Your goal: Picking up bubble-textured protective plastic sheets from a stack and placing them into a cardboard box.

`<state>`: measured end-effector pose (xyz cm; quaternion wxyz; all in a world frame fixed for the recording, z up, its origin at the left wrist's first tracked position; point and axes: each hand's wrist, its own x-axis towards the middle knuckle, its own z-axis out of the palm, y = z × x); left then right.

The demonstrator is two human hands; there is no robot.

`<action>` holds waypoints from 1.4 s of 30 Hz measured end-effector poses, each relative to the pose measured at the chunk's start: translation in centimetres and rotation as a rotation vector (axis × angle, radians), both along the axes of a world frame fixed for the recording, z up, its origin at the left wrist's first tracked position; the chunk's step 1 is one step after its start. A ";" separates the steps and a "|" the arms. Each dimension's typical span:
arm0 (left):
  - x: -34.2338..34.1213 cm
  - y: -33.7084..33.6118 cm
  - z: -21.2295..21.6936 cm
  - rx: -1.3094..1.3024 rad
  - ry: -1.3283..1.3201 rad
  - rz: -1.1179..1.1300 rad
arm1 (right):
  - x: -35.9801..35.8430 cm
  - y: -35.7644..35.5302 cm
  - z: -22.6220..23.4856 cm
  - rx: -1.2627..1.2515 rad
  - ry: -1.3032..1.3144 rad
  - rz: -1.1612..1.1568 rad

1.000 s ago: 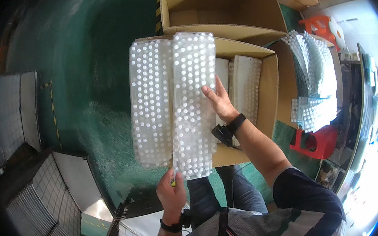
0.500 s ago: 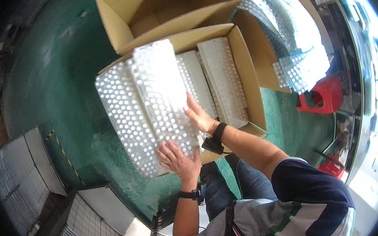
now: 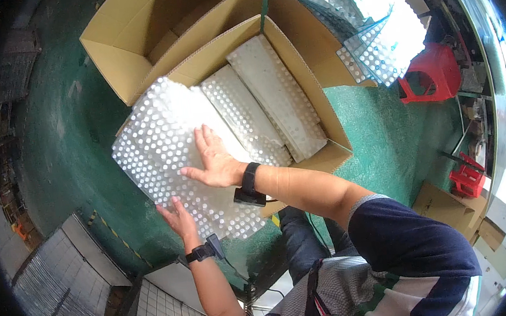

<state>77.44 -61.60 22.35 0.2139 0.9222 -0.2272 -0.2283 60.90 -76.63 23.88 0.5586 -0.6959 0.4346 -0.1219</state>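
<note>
Now | step: laying dotted white sheet over open cardboard box | right hand flat on top, fingers spread | left hand pinching near edge | next, likely: lower level beside 2 packed stacks

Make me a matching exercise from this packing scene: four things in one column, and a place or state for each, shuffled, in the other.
Things:
1. right hand
2. left hand
3. red stool
4. empty cardboard box

Places or states:
A. stands on the green floor, right of the filled box
B. lies flat, fingers spread, on top of the white dimpled tray
C. sits open behind the box that holds trays
D. grips the near edge of the white dimpled tray

Pairs: 1-B, 2-D, 3-A, 4-C
</note>
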 end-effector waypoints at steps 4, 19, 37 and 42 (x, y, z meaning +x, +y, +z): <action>0.4 -0.5 -0.1 0.014 -0.048 -0.003 | -2.5 0.3 -2.0 0.128 -0.186 -0.231; 1.6 -2.0 1.1 0.140 0.083 0.041 | -4.1 1.9 -1.5 0.184 0.088 -0.010; -8.3 13.0 7.7 0.069 -0.096 0.390 | -14.9 4.8 2.2 0.178 0.277 0.128; -18.4 28.6 7.9 0.117 0.025 0.713 | -20.0 9.6 6.7 0.071 0.253 0.715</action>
